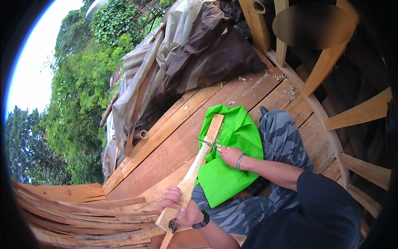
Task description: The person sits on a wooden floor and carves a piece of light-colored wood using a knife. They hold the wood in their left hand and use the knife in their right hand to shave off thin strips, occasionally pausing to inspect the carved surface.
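Left hand [179, 206], at about seven o'clock in the head view, is closed around the lower, thicker end of a long pale wooden piece [195, 170], with fingers wrapped over its top and a dark watch [203, 221] seen at the wrist. From that grip the wooden piece is angled up toward one o'clock, its squared far end resting on a bright green cloth [232, 166] spread over the person's camouflage-trousered leg [282, 141]. Right hand [230, 156], near the centre of the frame, is closed on a knife [206, 142], the blade laid against the right edge of the wooden piece at about its middle; a bracelet [240, 161] is worn on that wrist. Small pale shavings [222, 137] are scattered on the cloth beside the blade. Beneath the leg and cloth, a deck of broad wooden planks [174, 141] is seen running toward one o'clock, flecked with chips. Crumpled brown and grey tarpaulin [199, 54] is heaped at twelve o'clock, thin split timber strips [83, 211] are stacked at eight o'clock, and leafy trees [78, 95] are visible at ten o'clock under a pale sky.
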Demonstrator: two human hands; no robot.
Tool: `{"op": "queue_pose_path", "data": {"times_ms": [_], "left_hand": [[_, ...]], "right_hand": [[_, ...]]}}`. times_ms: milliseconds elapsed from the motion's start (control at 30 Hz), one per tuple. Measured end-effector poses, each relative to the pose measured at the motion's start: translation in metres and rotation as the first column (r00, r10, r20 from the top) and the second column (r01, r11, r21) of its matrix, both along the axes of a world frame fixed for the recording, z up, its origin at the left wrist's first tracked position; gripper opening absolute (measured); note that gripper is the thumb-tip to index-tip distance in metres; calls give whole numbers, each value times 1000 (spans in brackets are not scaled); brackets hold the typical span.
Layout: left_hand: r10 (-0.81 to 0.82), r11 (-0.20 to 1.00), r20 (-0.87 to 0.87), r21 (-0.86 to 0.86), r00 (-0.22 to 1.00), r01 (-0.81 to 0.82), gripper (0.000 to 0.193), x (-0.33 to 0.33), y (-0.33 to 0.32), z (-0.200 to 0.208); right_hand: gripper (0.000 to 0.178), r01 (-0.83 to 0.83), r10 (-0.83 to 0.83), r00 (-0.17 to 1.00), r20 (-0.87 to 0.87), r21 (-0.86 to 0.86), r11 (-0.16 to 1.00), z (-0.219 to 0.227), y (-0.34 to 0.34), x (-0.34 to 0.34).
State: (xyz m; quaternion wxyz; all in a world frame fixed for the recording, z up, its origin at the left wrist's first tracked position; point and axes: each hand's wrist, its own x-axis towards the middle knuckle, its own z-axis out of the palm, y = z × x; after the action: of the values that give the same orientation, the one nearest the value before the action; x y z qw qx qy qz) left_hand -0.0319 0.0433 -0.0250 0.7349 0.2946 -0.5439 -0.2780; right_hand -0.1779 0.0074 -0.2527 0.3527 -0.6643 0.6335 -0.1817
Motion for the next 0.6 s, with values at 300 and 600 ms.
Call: {"op": "queue_pose_path", "data": {"times_ms": [300, 600], "left_hand": [[-1, 1000, 5, 2, 1000, 1, 25, -1, -3, -1], [-20, 1000, -38, -2, 999, 20, 25, 1, -6, -4]], "right_hand": [[32, -13, 14, 1000, 10, -64, 998, 31, 8, -8], [37, 12, -15, 999, -48, -50, 999, 6, 9, -9]]}}
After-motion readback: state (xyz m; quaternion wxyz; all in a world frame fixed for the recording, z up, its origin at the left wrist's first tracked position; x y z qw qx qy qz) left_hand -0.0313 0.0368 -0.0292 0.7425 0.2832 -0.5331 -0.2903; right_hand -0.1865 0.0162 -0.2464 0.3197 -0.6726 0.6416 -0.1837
